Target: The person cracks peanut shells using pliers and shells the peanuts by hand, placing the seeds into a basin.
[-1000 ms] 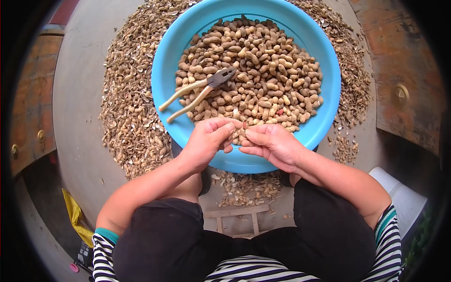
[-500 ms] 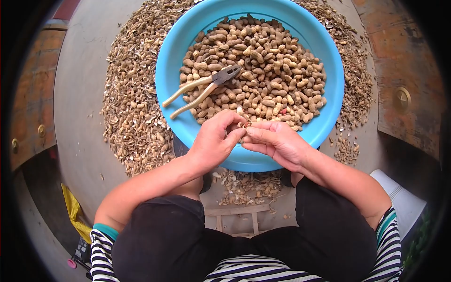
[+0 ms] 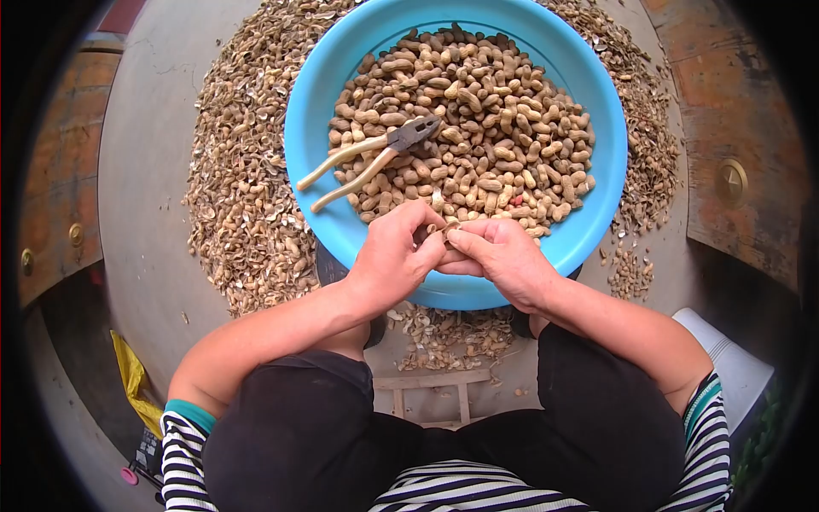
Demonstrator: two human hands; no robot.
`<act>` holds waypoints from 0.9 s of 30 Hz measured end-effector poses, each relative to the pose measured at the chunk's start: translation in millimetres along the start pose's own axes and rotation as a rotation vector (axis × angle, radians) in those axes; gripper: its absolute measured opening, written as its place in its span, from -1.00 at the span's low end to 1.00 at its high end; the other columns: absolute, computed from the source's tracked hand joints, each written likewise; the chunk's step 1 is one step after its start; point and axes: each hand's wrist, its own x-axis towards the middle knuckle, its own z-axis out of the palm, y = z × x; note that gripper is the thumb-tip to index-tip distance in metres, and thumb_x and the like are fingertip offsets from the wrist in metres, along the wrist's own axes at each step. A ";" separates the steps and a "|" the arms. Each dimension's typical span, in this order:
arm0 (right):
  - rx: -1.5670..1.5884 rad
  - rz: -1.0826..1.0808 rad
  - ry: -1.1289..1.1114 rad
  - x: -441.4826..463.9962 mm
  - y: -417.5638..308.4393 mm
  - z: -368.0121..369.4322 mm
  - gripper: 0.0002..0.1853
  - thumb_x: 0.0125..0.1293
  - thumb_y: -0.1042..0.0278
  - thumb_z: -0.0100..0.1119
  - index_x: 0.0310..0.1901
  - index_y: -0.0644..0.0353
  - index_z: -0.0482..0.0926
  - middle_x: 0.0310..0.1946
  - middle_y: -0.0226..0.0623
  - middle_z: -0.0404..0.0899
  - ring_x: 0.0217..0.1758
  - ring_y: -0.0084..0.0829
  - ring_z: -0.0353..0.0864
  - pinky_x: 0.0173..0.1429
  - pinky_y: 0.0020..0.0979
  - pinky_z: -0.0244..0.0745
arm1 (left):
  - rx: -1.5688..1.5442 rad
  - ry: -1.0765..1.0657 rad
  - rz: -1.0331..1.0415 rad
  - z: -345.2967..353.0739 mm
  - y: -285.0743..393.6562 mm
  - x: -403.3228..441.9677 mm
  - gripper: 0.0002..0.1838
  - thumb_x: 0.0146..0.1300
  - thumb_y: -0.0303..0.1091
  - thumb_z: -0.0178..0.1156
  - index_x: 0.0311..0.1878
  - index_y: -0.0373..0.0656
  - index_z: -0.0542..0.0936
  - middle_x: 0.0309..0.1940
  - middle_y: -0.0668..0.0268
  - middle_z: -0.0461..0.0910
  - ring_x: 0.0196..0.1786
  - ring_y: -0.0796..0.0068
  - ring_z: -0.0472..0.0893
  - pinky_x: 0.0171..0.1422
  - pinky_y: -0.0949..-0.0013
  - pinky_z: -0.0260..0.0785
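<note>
The left hand (image 3: 391, 249) and right hand (image 3: 514, 263) meet over the near rim of the blue basin (image 3: 612, 136), fingers of both pinching a small peanut shell (image 3: 450, 228). Within the basin, peanuts (image 3: 490, 111); at its left, pliers (image 3: 405, 137) atop them. Left of the basin, heaped loose shells (image 3: 243, 171).

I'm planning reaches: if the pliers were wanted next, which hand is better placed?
Probably the left hand: it is nearer the pliers, whose handles point toward the basin's left rim. The right hand is farther off. Both seem occupied with a small peanut piece.
</note>
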 end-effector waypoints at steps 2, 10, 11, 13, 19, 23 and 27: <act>0.035 0.014 0.010 -0.7 -1.9 2.8 -0.73 0.43 0.40 -0.07 -0.10 0.48 0.51 -0.17 -0.15 0.60 -0.09 -0.43 0.65 0.08 -0.47 0.59 | -0.085 -0.006 -0.070 -0.4 2.3 -0.1 -0.91 0.26 -0.48 0.07 -0.24 -0.29 0.50 -0.50 0.32 0.48 -0.63 0.65 0.45 -0.55 0.56 0.34; 0.109 0.055 0.019 0.9 -0.6 -1.9 -0.74 0.44 0.40 -0.08 -0.07 0.46 0.50 -0.13 -0.11 0.59 -0.06 -0.39 0.65 0.09 -0.47 0.59 | -0.444 -0.041 -0.322 0.5 -2.1 1.4 -0.88 0.24 -0.47 0.05 -0.21 -0.31 0.47 -0.55 0.37 0.49 -0.60 0.68 0.47 -0.53 0.56 0.33; 0.113 0.061 0.022 1.2 -1.0 -1.7 -0.73 0.43 0.37 -0.04 -0.07 0.45 0.50 -0.14 -0.13 0.59 -0.06 -0.40 0.65 0.08 -0.49 0.58 | -0.445 -0.042 -0.322 0.6 -0.7 1.7 -0.88 0.24 -0.47 0.05 -0.21 -0.31 0.47 -0.55 0.37 0.49 -0.60 0.68 0.47 -0.53 0.56 0.33; 0.116 0.067 0.025 2.2 -0.6 -2.4 -0.72 0.41 0.34 0.00 -0.08 0.44 0.51 -0.15 -0.16 0.59 -0.07 -0.42 0.64 0.08 -0.50 0.58 | -0.485 -0.047 -0.330 0.6 2.5 2.5 -0.89 0.24 -0.47 0.06 -0.22 -0.31 0.47 -0.54 0.36 0.49 -0.59 0.69 0.47 -0.54 0.56 0.33; -0.071 0.064 0.038 0.2 -2.0 0.1 -0.70 0.37 0.28 0.09 -0.14 0.43 0.54 -0.20 -0.20 0.61 -0.10 -0.48 0.65 0.02 -0.53 0.58 | -0.309 -0.075 -0.313 2.5 2.2 1.1 -0.90 0.24 -0.46 0.09 -0.24 -0.29 0.49 -0.58 0.38 0.49 -0.60 0.67 0.47 -0.55 0.53 0.33; -0.174 -0.045 0.093 2.7 5.2 2.2 -0.71 0.39 0.28 0.06 -0.19 0.42 0.57 -0.32 -0.21 0.64 -0.25 -0.49 0.68 -0.10 -0.50 0.61 | -0.190 -0.066 -0.284 2.1 6.1 2.1 -0.90 0.22 -0.45 0.11 -0.28 -0.30 0.49 -0.61 0.34 0.49 -0.60 0.65 0.48 -0.55 0.49 0.33; -0.400 -0.203 0.124 1.9 7.8 7.0 -0.73 0.40 0.36 -0.04 -0.26 0.42 0.58 -0.45 -0.19 0.65 -0.35 -0.47 0.69 -0.18 -0.49 0.62 | -0.079 -0.059 -0.242 4.8 6.0 1.9 -0.89 0.23 -0.45 0.11 -0.25 -0.31 0.48 -0.59 0.38 0.50 -0.59 0.71 0.46 -0.54 0.56 0.33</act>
